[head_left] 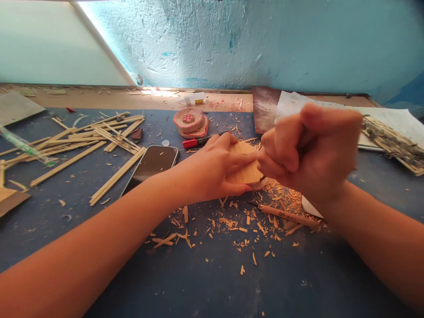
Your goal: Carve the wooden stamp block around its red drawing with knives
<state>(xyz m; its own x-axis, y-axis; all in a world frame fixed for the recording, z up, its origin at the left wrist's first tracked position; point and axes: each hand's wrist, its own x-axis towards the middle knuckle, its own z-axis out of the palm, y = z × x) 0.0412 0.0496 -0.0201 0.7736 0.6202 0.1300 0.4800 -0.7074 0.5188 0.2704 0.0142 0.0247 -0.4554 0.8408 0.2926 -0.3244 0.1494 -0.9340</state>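
Near the middle of the table lies a pale wood piece [243,172] with a grooved top and dark bark at its edge. My left hand [212,165] grips it from the left, fingers across the top and thumb along the near side. Close by on the right, my right hand [308,150] is closed in a fist, slightly blurred. A small dark bit shows by its fingers, but what the fist holds is hidden. Below the fist, a wooden-handled carving tool [288,215] rests among wood shavings [278,194].
To the left lie a phone [152,163] and a pile of thin wooden sticks [99,137]. Behind my left hand are a red-capped marker [195,142] and two stacked wood slices [188,119]. At the right sit paper sheets [394,115] and a bark-covered piece [395,143].
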